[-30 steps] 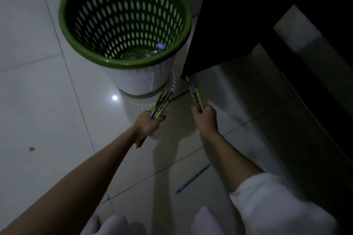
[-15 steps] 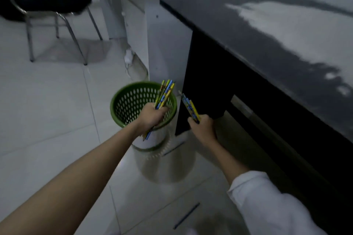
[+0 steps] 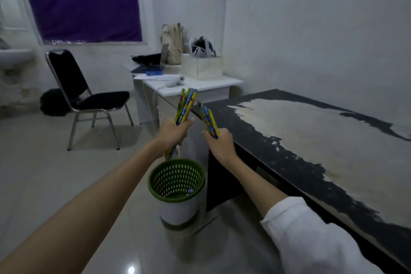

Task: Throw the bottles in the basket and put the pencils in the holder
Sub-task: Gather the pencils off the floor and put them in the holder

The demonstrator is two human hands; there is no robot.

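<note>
Gripping a bundle of pencils (image 3: 185, 105) in a closed fist, the left hand (image 3: 172, 133) was raised at chest height near the middle of the view, the pencil tips fanning upward toward 12 o'clock and the lower ends poking out beneath the fist. Just beside it, at its 3 o'clock, the right hand (image 3: 219, 143) was clenched around a second, smaller bundle of pencils (image 3: 209, 121), which leaned toward 11 o'clock so that its tips pointed at the first bundle without clearly touching it. The two hands were near each other but apart.

Below the hands, at 6 o'clock from them, the green basket (image 3: 176, 179) stood upright on the pale tiled floor (image 3: 44, 173), its perforated wall and rim visible; something small and bluish lay at its bottom, too indistinct to identify. The basket sat just beside the dark end panel of a black desk (image 3: 255, 135) whose worn top stretched away toward 3 o'clock. The right forearm emerged from a white sleeve (image 3: 311, 236) at 5 o'clock.

Farther off, at 12 o'clock, a white table (image 3: 200, 85) carried bags and papers, and a black chair (image 3: 89, 95) stood at 10 o'clock under a purple-covered window (image 3: 84, 0). No pencil holder could be made out.
</note>
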